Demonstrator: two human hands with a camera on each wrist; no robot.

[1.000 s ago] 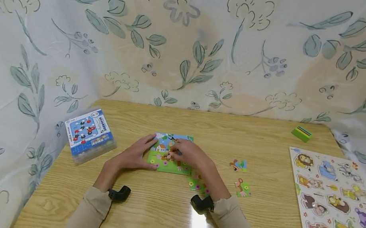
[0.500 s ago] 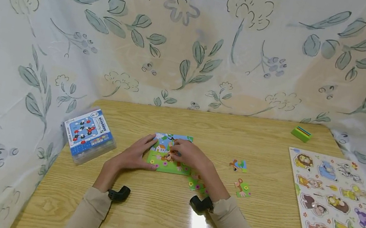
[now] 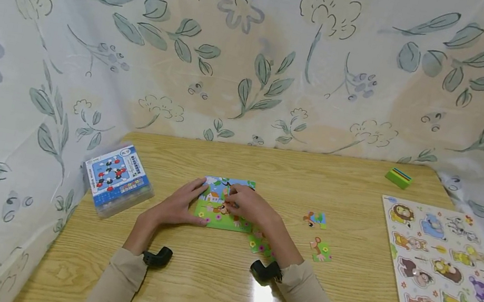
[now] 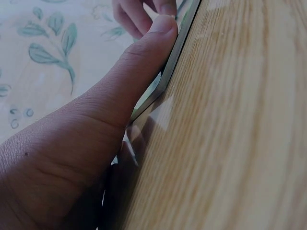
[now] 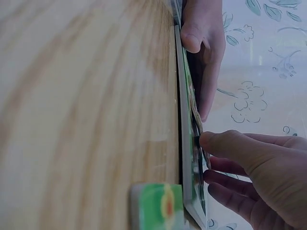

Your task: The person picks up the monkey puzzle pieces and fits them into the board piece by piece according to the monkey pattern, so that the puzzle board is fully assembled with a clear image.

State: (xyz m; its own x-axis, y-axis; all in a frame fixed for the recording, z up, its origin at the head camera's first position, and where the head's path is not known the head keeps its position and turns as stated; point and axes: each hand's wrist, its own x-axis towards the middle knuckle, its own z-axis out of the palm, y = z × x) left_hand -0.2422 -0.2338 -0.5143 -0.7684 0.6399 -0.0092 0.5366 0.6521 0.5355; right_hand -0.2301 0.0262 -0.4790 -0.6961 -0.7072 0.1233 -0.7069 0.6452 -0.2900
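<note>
A small picture jigsaw (image 3: 211,210) in a tray lies flat on the table, showing a house, flowers and part of a brown animal. My left hand (image 3: 177,205) rests along its left side, fingers toward the far corner and a straight thumb on the near edge, as the left wrist view also shows. Above the jigsaw, my right hand (image 3: 254,205) pinches a thin puzzle piece (image 5: 195,116) between thumb and fingers; that piece looks slightly raised in the right wrist view. My right hand and forearm hide part of the jigsaw's right side.
Loose pieces lie to the right: one with an eye (image 3: 314,219), one with green grass (image 3: 320,249), and more near the right wrist (image 3: 259,240). A clear plastic box (image 3: 119,179) stands left, an animal peg board (image 3: 448,271) right, and a green block (image 3: 398,178) far right.
My right fingertips shift very slightly over the jigsaw. The left hand and the loose pieces stay where they were.
</note>
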